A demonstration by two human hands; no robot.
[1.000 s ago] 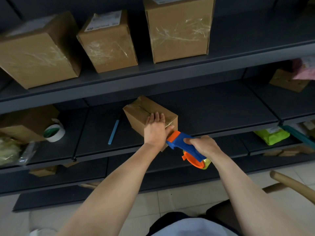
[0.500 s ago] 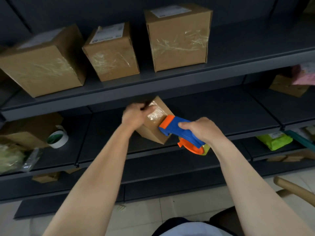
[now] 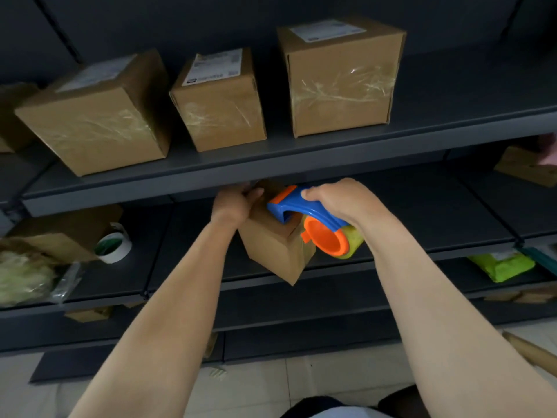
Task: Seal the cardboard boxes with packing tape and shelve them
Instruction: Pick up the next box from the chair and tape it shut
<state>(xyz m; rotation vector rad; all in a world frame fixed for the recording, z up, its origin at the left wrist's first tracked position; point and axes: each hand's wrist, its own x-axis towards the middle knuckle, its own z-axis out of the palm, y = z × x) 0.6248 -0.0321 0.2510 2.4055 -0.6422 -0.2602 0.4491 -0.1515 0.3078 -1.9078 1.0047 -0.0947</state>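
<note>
A small cardboard box [image 3: 272, 248] is tilted up on one corner at the front of the middle shelf [image 3: 422, 260]. My left hand [image 3: 233, 203] grips its upper far end, just under the edge of the upper shelf. My right hand [image 3: 340, 200] holds a blue and orange tape dispenser [image 3: 310, 220] with a yellowish tape roll, and its blue head presses against the box's top right face. Three taped boxes stand on the upper shelf: a large left one [image 3: 96, 116], a middle one [image 3: 218, 98] and a right one [image 3: 340, 73].
On the middle shelf at the left lie a white tape roll [image 3: 114, 247], a brown box [image 3: 66, 230] and a bag of pale filling [image 3: 27, 273]. A green packet [image 3: 501, 265] sits lower right. Tiled floor lies below.
The box has been lifted and tipped further onto its corner. My left hand moved up to its far end. The dispenser rolled over so its orange hub faces me.
</note>
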